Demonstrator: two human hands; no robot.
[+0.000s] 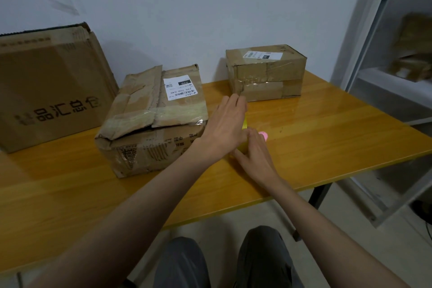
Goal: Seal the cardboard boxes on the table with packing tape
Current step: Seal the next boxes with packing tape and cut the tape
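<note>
Three cardboard boxes stand on the yellow wooden table (327, 131). A large printed box (51, 86) is at the far left. A battered middle box (149, 121) has a shipping label and a top flap lifting at its seam. A small box (266, 72) wrapped in clear tape sits at the back. A yellow tape roll (244, 123) lies right of the middle box, mostly hidden. My left hand (228, 124) lies over it with straight fingers. My right hand (254, 154) curls its fingers against the roll's near side. A pink object (264, 135) peeks out beyond my right fingers.
A white metal shelf (378, 30) stands to the right of the table, with more cardboard boxes (411, 54) on it. Strips of tape hang on the wall behind. The table's near edge runs just above my knees.
</note>
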